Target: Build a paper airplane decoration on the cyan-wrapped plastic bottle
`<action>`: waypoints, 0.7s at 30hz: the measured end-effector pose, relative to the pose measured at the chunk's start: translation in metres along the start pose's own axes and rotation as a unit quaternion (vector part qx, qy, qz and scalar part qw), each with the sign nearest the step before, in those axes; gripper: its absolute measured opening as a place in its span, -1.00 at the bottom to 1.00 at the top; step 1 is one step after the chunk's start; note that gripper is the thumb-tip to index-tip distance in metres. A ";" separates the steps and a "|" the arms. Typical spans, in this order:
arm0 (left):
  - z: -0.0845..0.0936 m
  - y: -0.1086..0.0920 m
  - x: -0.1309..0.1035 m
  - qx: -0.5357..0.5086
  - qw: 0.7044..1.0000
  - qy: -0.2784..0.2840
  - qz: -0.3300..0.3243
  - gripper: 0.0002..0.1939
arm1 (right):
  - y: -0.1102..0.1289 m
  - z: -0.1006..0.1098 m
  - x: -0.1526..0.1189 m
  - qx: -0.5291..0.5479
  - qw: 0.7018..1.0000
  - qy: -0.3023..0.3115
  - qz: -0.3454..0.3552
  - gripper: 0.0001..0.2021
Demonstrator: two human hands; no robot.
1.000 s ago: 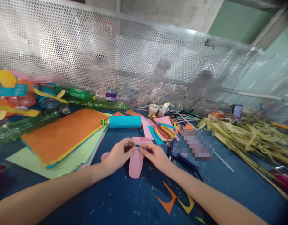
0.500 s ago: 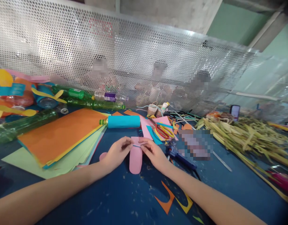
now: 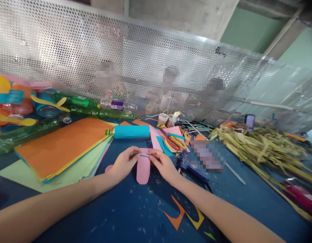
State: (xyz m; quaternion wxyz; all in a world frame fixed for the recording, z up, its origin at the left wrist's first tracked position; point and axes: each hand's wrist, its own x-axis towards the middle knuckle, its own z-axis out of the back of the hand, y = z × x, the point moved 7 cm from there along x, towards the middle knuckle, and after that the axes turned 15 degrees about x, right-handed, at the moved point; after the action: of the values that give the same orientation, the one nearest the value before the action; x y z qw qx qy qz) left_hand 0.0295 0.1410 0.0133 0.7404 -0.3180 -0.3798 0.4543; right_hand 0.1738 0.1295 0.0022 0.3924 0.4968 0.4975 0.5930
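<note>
A pink paper piece (image 3: 143, 172) with a rounded lower end is between my hands at the centre, a thin blue-grey strip (image 3: 145, 155) lying across its upper part. My left hand (image 3: 127, 162) pinches the left side of the paper at the strip's end. On the other side, my right hand (image 3: 164, 165) pinches the right side at the same height. Another rounded pink piece (image 3: 109, 168) shows partly behind my left wrist. Beyond the hands lies a bottle wrapped in blue paper (image 3: 132, 132).
Stacked coloured paper (image 3: 67, 145) lies left, with plastic bottles (image 3: 24, 133) behind. A glue gun (image 3: 193, 170), scissors (image 3: 174, 141) and dried husks (image 3: 269, 145) are at right. Orange (image 3: 176, 216) and yellow scraps (image 3: 196, 219) lie near my right forearm. People sit behind a perforated sheet (image 3: 145, 50).
The whole view has shifted slightly, so things sit a little further left. Both hands keep their pinch on the pink paper, and the strip now shows more clearly between the fingertips.
</note>
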 end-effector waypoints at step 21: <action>-0.002 -0.001 0.000 0.001 1.000 -0.003 -0.005 -0.89 | -0.001 0.002 -0.003 0.019 1.000 -0.006 0.005 -0.87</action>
State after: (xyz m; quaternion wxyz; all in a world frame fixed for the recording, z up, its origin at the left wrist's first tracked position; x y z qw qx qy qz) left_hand 0.0313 0.1401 0.0127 0.7421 -0.3136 -0.3833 0.4517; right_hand 0.1766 0.1268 0.0010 0.3832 0.5103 0.5041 0.5819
